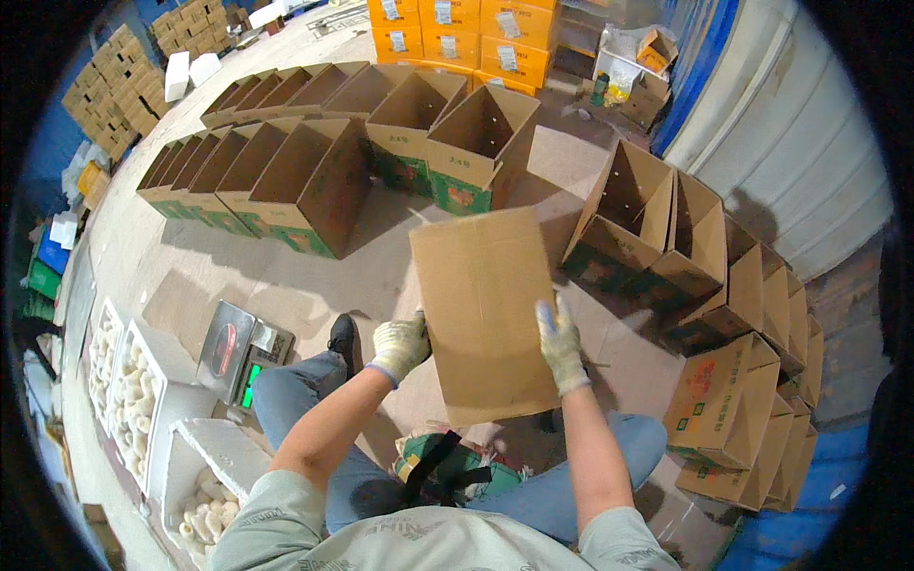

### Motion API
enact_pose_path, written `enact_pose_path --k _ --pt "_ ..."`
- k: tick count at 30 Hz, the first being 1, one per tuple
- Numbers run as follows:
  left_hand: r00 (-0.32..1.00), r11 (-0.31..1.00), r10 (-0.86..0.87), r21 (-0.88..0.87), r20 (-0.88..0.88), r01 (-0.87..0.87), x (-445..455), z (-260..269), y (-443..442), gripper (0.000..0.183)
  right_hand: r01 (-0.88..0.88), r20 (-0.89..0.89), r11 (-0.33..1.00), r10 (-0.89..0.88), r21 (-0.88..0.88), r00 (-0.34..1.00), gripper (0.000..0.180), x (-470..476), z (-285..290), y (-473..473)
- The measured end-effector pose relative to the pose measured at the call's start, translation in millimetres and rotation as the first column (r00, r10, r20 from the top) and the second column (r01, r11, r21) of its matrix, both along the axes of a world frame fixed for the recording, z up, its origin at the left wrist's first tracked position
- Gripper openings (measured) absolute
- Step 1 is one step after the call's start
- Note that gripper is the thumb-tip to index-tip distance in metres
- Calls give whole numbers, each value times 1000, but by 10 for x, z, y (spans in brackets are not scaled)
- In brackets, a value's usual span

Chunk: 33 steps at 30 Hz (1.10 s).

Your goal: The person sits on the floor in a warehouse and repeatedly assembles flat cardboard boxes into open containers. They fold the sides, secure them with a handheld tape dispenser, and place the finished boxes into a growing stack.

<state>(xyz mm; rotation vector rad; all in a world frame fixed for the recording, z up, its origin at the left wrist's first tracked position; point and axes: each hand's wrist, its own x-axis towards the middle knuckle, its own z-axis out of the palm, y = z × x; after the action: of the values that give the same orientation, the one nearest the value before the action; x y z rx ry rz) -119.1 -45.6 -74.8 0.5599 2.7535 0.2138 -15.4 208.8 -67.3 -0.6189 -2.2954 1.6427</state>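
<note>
A plain brown cardboard carton (485,321) is held up before me, its flat face with a faint centre seam towards me. My left hand (401,346), in a pale knit work glove, grips its left edge; the fingertips are partly hidden behind the cardboard. At the right edge my right hand (563,346), gloved the same way, presses with its fingers against the side. The carton hangs tilted above the floor between my bent knees. Its inside and far sides are hidden from me.
Open-topped cartons stand in rows ahead (307,182) and along the right (628,214). A digital scale (227,346) sits at my left, beside white foam boxes (171,400) of pale, stubby produce (136,389). Orange cartons (450,36) are stacked behind. A corrugated metal wall (807,135) bounds the right.
</note>
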Motion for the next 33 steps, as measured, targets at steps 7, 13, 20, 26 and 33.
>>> enact_pose_path --k 7,13,20,26,33 --pt "817 888 -172 271 -551 370 -96 -147 -887 30 -4 -242 716 242 698 940 67 1128 -412 25" --pt "873 909 -418 -117 -252 401 -52 20 -576 33 247 290 369 66 -896 955 71 737 -340 -44" --pt "985 988 -150 -46 -87 147 -47 -207 -438 37 -132 610 939 -94 316 787 45 689 -791 -553" --pt "998 969 -24 246 -50 36 20 -198 -919 39 -4 380 803 -278 597 882 35 281 -507 170" --pt "999 974 39 222 37 -46 78 -299 -851 35 301 118 782 -427 546 896 35 -861 -471 887"
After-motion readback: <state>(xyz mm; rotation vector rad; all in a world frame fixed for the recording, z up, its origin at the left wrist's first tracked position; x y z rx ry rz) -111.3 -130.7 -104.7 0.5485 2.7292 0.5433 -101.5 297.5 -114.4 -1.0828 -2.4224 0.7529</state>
